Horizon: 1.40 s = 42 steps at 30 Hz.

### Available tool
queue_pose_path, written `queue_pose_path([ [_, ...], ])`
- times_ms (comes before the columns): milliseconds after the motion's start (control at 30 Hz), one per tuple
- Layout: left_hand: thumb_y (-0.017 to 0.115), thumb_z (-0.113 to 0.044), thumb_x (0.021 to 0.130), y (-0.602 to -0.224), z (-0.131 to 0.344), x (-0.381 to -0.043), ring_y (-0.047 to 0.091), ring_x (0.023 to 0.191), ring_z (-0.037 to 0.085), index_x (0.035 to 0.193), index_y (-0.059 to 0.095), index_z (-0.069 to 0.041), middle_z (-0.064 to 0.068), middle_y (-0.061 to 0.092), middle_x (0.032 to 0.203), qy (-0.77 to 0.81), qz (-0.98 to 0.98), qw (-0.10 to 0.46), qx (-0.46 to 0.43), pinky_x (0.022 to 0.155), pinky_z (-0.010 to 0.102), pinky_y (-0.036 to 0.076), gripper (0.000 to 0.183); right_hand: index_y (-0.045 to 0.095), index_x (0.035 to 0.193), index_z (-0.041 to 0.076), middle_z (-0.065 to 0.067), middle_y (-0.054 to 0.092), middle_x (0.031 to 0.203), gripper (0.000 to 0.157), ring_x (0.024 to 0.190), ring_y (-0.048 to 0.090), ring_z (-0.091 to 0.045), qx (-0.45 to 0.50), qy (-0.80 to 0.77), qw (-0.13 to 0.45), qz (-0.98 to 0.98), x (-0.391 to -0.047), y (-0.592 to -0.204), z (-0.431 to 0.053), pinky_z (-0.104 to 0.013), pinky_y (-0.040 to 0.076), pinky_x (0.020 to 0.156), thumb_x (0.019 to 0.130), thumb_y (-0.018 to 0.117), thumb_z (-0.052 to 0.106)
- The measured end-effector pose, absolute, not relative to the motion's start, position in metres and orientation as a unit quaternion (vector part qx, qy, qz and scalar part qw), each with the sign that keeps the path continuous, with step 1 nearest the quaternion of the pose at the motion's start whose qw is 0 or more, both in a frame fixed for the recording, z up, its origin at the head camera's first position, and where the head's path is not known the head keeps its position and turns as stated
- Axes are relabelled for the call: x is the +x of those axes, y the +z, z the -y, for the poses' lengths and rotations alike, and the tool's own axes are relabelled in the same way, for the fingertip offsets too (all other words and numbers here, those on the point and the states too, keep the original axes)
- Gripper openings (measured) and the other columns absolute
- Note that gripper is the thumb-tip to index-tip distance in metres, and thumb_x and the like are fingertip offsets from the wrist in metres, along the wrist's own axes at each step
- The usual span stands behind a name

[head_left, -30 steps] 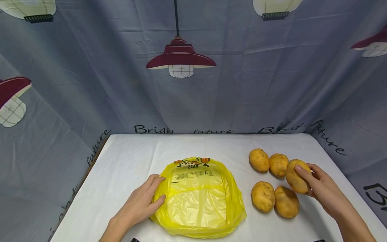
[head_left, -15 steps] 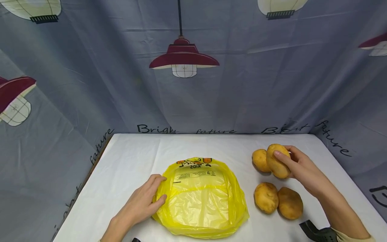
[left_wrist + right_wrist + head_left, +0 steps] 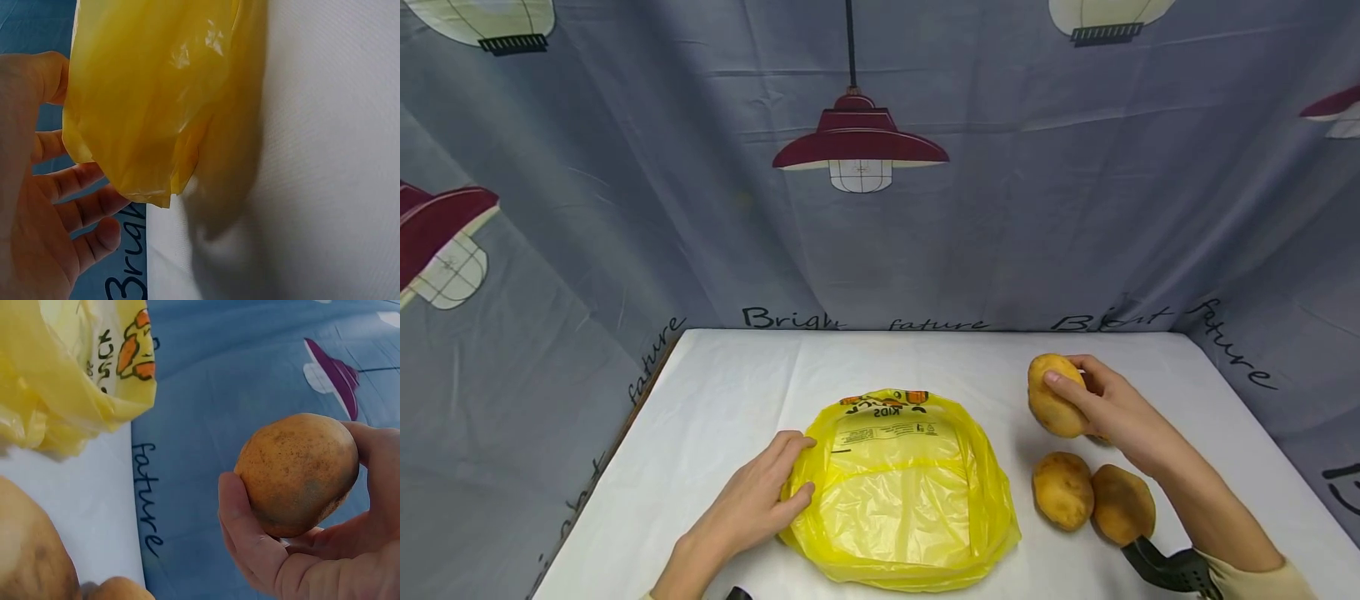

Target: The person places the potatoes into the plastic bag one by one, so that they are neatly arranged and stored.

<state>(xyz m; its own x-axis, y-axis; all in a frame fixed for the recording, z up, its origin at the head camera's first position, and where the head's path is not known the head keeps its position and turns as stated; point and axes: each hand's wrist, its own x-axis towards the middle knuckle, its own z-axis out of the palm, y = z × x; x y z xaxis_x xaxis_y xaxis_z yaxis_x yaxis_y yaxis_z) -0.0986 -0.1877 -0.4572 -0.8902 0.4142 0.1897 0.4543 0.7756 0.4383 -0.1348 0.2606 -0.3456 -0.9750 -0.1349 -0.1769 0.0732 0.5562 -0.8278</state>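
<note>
A yellow plastic bag [image 3: 895,500] sits on the table with its mouth spread wide, printed at its far rim. My left hand [image 3: 756,496] holds the bag's left rim, thumb and index finger over the edge; in the left wrist view the other fingers curl loosely outside. My right hand [image 3: 1112,408] grips a potato [image 3: 1054,396] between thumb and fingers, raised above the table right of the bag. Two potatoes, one [image 3: 1063,492] touching another [image 3: 1123,504], lie nearer me. Behind the gripped potato, a sliver of another potato [image 3: 1101,440] shows; the leftmost back potato is hidden.
The white-covered table [image 3: 715,400] ends at a grey-blue curtain [image 3: 700,208] printed with lamps and lettering, which hangs at the back and both sides. A black strap [image 3: 1165,567] is on my right wrist.
My right hand has carried the gripped potato leftward and slightly away from me, over the back potatoes. My left hand stays on the bag's rim. The view has shifted slightly.
</note>
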Motion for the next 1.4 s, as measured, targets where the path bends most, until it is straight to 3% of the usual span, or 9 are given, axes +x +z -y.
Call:
queue_pose_path([
  [267, 0.070, -0.029, 0.089, -0.456, 0.187, -0.099, 0.055, 0.113, 0.009, 0.134, 0.056, -0.016, -0.009, 0.050, 0.133, -0.244, 0.940, 0.042, -0.236, 0.095, 0.038, 0.050, 0.049, 0.039, 0.144, 0.001, -0.017, 0.060, 0.114, 0.065, 0.093, 0.061, -0.025, -0.026, -0.477, 0.123, -0.870, -0.138, -0.345, -0.242, -0.036, 0.053, 0.077, 0.103, 0.052, 0.050],
  [867, 0.071, -0.031, 0.087, -0.455, 0.185, -0.098, 0.055, 0.111, 0.007, 0.134, 0.057, -0.016, -0.010, 0.051, 0.132, -0.244, 0.940, 0.042, -0.234, 0.093, 0.037, 0.051, 0.052, 0.042, 0.143, 0.003, -0.015, 0.063, 0.108, 0.072, 0.087, 0.062, -0.024, -0.054, -0.456, 0.148, -0.876, -0.146, -0.355, -0.202, -0.036, 0.053, 0.074, 0.096, 0.064, 0.051],
  [1133, 0.072, -0.032, 0.086, -0.454, 0.185, -0.098, 0.055, 0.109, 0.006, 0.134, 0.057, -0.017, -0.011, 0.051, 0.132, -0.241, 0.939, 0.045, -0.239, 0.091, 0.036, 0.051, 0.052, 0.046, 0.139, 0.005, -0.013, 0.062, 0.104, 0.068, 0.084, 0.060, -0.025, -0.072, -0.467, 0.157, -0.867, -0.148, -0.360, -0.189, -0.040, 0.053, 0.073, 0.094, 0.068, 0.050],
  [1400, 0.072, -0.032, 0.086, -0.454, 0.185, -0.098, 0.055, 0.108, 0.006, 0.134, 0.057, -0.016, -0.011, 0.051, 0.131, -0.241, 0.940, 0.042, -0.238, 0.091, 0.036, 0.051, 0.053, 0.049, 0.137, 0.006, -0.010, 0.062, 0.106, 0.066, 0.087, 0.059, -0.023, -0.083, -0.445, 0.158, -0.877, -0.148, -0.364, -0.178, -0.036, 0.051, 0.073, 0.093, 0.068, 0.052],
])
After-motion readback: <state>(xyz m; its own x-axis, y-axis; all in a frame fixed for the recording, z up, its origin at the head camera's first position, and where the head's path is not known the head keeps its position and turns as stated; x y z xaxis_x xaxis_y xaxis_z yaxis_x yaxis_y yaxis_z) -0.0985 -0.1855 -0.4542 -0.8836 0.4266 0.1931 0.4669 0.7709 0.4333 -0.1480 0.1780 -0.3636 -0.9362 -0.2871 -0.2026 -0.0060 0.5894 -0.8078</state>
